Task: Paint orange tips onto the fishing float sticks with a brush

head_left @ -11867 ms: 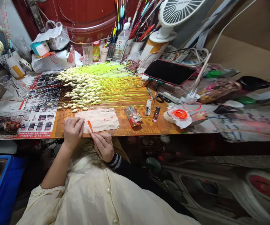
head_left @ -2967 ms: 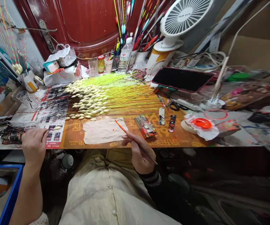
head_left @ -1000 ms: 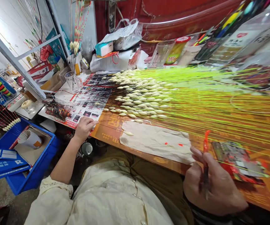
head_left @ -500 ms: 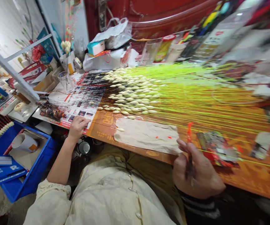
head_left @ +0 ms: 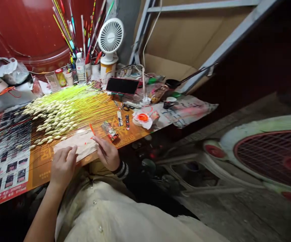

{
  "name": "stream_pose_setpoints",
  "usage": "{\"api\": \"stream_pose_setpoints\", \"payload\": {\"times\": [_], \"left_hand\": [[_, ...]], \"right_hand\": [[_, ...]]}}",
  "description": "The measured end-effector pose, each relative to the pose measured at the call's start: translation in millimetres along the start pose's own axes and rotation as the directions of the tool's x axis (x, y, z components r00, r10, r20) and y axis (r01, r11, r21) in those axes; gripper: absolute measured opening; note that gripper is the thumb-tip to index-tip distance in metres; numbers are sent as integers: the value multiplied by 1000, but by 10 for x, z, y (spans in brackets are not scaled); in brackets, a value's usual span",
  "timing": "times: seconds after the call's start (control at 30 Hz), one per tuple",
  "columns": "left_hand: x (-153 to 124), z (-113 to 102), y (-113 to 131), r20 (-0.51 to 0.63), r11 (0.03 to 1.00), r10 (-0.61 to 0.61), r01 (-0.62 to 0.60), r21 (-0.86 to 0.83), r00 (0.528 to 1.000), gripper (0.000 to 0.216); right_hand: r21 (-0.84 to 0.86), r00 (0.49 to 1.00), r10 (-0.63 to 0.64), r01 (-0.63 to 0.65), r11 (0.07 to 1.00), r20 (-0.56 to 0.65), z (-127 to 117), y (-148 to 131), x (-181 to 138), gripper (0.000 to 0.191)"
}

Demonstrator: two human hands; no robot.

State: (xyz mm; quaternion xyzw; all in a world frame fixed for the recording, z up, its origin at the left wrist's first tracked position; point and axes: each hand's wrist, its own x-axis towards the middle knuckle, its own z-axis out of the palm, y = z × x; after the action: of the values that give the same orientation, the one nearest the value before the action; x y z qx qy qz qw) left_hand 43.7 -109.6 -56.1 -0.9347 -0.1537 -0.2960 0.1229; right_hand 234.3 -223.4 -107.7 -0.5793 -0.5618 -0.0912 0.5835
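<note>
My right hand [head_left: 106, 153] rests at the table's front edge, fingers closed round a thin brush with an orange-red tip [head_left: 92, 129]. The tip hovers over a beige cloth [head_left: 78, 144] spotted with orange. My left hand [head_left: 62, 166] lies at the left end of that cloth, fingers curled down on its edge; whether it pinches one of the thin stems there I cannot tell. Behind the cloth spreads a fan of several white fishing floats [head_left: 51, 117] with neon yellow-green stems.
A small dish of orange paint [head_left: 142, 118] sits on white paper to the right. A phone [head_left: 122, 85], scissors, a desk fan [head_left: 110, 37], cups of brushes and a bottle crowd the back. A printed poster [head_left: 6, 161] covers the left. A floor fan grille [head_left: 268, 156] lies right.
The view has swung right and pulled back. My left hand has left the poster and come to the cloth's left end. My right hand still grips the brush, now at the cloth.
</note>
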Motion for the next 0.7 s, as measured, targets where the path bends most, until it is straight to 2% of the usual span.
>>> {"api": "stream_pose_setpoints", "payload": {"times": [0.07, 0.17, 0.3, 0.5, 0.6, 0.7], "left_hand": [[219, 214, 135, -4, 999, 51, -52, -16, 999, 36], [399, 441, 206, -42, 995, 97, -98, -33, 994, 30], [466, 536, 207, -77, 993, 115, -116, -15, 990, 25], [474, 527, 197, -68, 997, 73, -74, -8, 995, 21], [482, 529, 194, -62, 996, 84, -84, 3, 995, 20], [498, 533, 185, -78, 996, 85, -85, 6, 993, 20]], "right_hand": [[26, 1000, 31, -31, 999, 8, -10, -4, 30, 51], [81, 998, 66, -66, 994, 9, -57, -23, 85, 49], [124, 997, 78, -75, 989, -19, -261, -28, 115, 47], [-53, 974, 117, -130, 990, -195, -955, 171, 84, 32], [-157, 934, 198, -253, 955, -297, -1351, 362, 142, 25], [-157, 868, 315, -397, 904, -383, -1671, 550, 250, 26]]}}
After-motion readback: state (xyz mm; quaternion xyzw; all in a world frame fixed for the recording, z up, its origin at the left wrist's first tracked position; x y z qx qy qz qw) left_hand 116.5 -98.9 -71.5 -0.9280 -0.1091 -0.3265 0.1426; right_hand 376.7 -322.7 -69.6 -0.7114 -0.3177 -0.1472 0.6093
